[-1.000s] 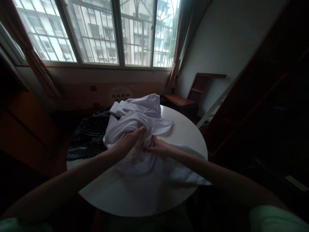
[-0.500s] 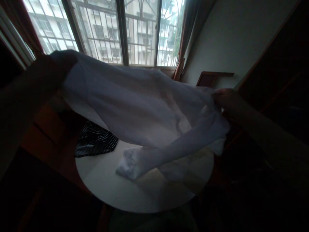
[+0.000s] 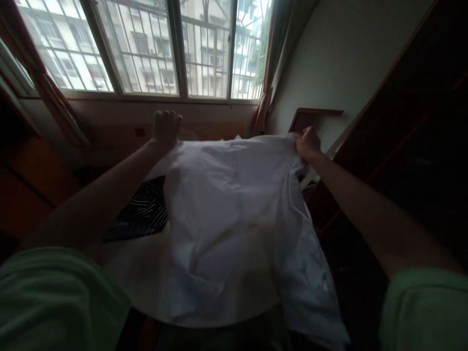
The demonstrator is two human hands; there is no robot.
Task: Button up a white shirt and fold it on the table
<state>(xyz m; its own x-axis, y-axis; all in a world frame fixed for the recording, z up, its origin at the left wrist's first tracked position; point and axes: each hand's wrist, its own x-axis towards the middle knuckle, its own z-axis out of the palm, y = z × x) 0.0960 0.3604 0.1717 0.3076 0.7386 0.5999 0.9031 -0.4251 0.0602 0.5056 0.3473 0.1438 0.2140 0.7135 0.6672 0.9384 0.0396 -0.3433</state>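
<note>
Both my hands are out at the far edge of the white shirt (image 3: 234,204): left hand (image 3: 166,127) curled over the far left corner, right hand (image 3: 308,142) pinched tight on the far right corner. The shirt is spread across the round white table (image 3: 146,287), far edge held slightly up, the rest lying on the top.

Risks as I see them:
- The right side of the shirt overhangs the table edge and droops down toward the floor at the lower right. If I let go on the right or tug left unevenly, I'd expect that hanging weight to drag the whole thing off
- The left grip looks loose; I can't tell how much cloth is really under the fingers. If it slips, that corner drops and folds under itself
- The striped dark garment (image 3: 141,214) lies just beside the shirt's left edge, partly under it as far as I can tell. Pulling the shirt toward me could snag it and bunch both together
- Creases show near the middle and the near hem. Pressing flat without tension from both corners would probably set them in
- The room is dim and the near hem is hard to read, so I could misjudge whether it is straight

Wooden chair (image 3: 314,119) behind the right hand is close; a wide swing could clip it
</note>
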